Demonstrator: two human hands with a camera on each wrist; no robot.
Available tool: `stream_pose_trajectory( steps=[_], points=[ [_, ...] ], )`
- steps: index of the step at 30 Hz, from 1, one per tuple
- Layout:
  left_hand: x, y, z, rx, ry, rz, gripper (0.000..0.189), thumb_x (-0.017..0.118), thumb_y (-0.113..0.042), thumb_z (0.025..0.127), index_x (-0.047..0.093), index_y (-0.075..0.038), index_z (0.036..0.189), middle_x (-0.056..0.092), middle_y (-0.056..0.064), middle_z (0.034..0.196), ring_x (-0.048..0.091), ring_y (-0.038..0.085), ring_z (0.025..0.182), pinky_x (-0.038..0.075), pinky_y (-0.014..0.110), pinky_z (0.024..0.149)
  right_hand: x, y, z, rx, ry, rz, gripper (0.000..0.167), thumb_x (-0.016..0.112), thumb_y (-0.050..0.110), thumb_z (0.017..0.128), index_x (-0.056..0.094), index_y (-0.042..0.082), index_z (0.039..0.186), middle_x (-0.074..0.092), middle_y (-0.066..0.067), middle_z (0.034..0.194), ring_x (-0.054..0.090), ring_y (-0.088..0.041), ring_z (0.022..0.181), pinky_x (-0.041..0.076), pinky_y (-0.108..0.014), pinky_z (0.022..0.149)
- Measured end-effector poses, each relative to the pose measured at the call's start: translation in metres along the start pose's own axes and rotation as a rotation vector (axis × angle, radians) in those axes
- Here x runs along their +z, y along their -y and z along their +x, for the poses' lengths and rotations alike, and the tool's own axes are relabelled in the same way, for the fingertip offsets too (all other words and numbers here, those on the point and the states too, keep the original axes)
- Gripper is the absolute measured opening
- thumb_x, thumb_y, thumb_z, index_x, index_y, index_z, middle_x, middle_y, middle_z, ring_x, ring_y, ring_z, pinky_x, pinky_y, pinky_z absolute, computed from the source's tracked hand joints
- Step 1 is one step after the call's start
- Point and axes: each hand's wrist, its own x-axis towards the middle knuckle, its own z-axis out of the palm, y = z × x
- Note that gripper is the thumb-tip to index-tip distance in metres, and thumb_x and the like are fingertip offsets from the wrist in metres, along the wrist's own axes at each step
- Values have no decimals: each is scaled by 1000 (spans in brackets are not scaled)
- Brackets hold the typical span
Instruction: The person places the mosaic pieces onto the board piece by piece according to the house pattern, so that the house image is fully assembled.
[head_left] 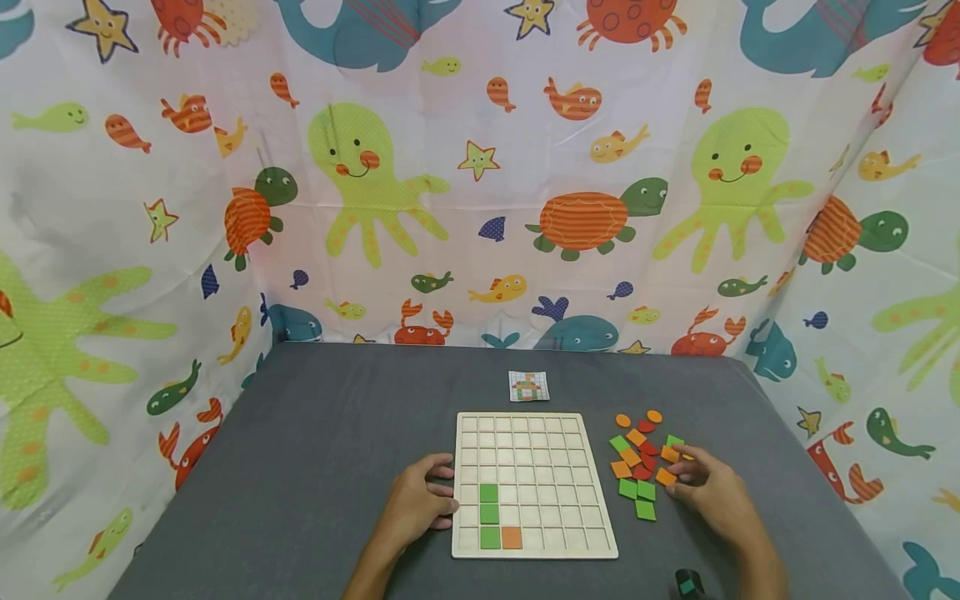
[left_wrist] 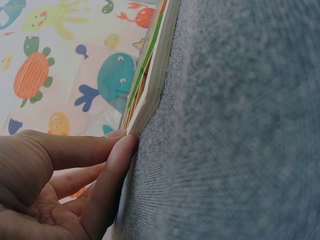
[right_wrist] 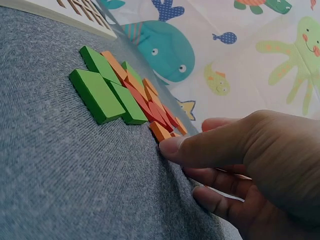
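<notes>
My left hand point(head_left: 416, 500) rests at the left edge of a pale wooden grid board point(head_left: 558, 542); in the left wrist view the thumb and a fingertip touch the board's edge point(left_wrist: 155, 95). Three green square tiles point(head_left: 489, 514) stand in a column in the board's lower left cells, with an orange square tile point(head_left: 512, 538) beside the lowest. Over the right side of a loose pile of tiles point(head_left: 645, 490) is my right hand point(head_left: 712, 492), thumb and forefinger spread apart. Its thumb tip is at an orange tile point(right_wrist: 160, 132) lying on the table.
A small card with a coloured grid pattern point(head_left: 528, 386) lies behind the board. The pile has green, orange and red pieces, with orange round ones point(head_left: 623, 421) at its back. A dark object point(head_left: 688, 583) sits at the front edge. Patterned cloth surrounds the grey table point(head_left: 337, 417).
</notes>
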Motion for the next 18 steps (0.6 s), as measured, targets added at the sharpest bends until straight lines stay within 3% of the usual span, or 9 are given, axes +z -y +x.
stream_pose_trajectory(
  steps=[6, 15, 18],
  points=[
    [0, 0, 0, -1, -4, 1, 72, 81, 15, 76, 60, 2, 144, 67, 18, 124, 71, 21, 93, 65, 38, 56, 0, 1, 0, 22, -12, 27, 72, 83, 5, 89, 50, 0, 153, 76, -13, 113, 67, -23, 98, 52, -22, 72],
    [0, 0, 0, -3, -7, -3, 72, 82, 15, 76, 60, 1, 144, 67, 18, 124, 71, 21, 93, 65, 38, 56, 1, 10, -4, -20, -5, 42, 70, 85, 14, 90, 53, 2, 152, 75, -13, 117, 69, -24, 102, 60, -32, 83],
    [0, 1, 0, -3, -6, 1, 72, 81, 15, 76, 60, 2, 143, 67, 18, 124, 71, 21, 92, 65, 38, 56, 4, 17, -5, -45, 17, 54, 68, 85, 16, 91, 55, 3, 150, 75, -12, 117, 70, -23, 102, 61, -29, 83]
  ],
)
